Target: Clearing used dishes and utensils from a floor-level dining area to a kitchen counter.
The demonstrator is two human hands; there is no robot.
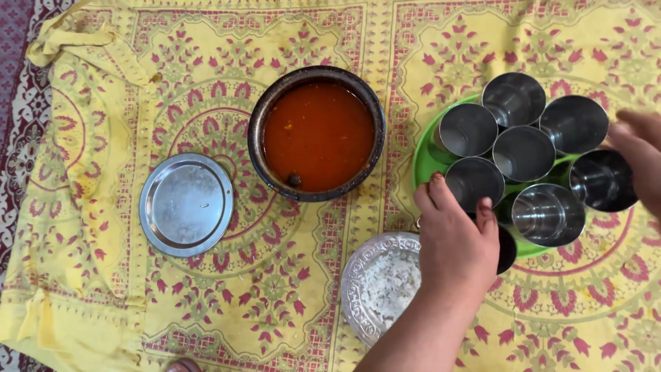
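Steel tumblers crowd green tray; left hand pinches near-left tumbler rim, right hand blurred, grip unclear. Lift straight, avoid knocking neighbours.

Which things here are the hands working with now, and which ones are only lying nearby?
In use:
- steel cups on the green tray
- left hand, fingers on a near cup
- right hand, blurred, at the far cups

Lying nearby:
- pot of red curry
- flat steel lid
- rice plate
- yellow cloth
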